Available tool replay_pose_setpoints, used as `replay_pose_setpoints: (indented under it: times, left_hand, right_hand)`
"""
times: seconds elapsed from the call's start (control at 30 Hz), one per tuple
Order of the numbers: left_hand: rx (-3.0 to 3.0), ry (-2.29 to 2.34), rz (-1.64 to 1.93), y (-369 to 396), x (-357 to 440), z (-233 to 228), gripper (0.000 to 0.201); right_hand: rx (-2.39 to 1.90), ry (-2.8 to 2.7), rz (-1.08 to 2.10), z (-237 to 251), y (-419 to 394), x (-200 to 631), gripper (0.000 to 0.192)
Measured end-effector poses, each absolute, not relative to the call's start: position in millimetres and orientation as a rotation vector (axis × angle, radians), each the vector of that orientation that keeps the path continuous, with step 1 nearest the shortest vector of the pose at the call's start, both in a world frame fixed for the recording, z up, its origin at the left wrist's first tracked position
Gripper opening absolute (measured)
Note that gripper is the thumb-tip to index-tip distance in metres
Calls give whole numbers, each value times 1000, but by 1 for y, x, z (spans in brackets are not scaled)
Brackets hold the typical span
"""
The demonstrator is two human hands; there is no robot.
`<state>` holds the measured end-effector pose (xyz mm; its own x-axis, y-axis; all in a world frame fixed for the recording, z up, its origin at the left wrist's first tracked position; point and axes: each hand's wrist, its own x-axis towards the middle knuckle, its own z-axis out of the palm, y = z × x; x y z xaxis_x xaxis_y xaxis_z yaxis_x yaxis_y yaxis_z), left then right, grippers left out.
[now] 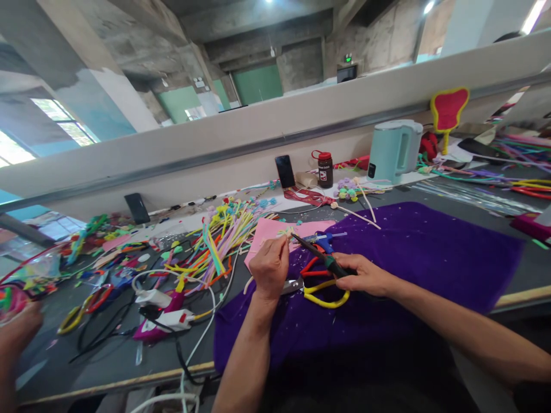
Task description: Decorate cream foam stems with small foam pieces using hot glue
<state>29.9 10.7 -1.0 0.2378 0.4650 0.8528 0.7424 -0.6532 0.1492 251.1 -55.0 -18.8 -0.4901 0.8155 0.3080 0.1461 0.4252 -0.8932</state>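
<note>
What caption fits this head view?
Left hand pinches a small pale piece while right hand aims a dark slim tool at it, above purple cloth and yellow-handled scissors.

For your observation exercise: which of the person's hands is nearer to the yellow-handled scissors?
Right. The right hand lies just above the yellow-handled scissors, almost touching the handles; the left hand is further off, to their left.
</note>
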Motion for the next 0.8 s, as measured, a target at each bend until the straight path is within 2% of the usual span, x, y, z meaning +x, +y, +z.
replay_pose_setpoints:
  times: [0.27, 0.63, 0.8]
  left_hand:
    - [-2237, -1063, -1293, 11, 29, -1, 18]
    - [-2238, -976, -1362, 8, 29, 1, 20]
    - [-2280, -1071, -1376, 6, 30, 2, 20]
  right_hand:
    - [-804, -1925, 1137, -16, -53, 261, 14]
    - [-636, -1492, 1743, -28, -49, 265, 23]
    - [-517, -1330, 1852, -31, -47, 263, 21]
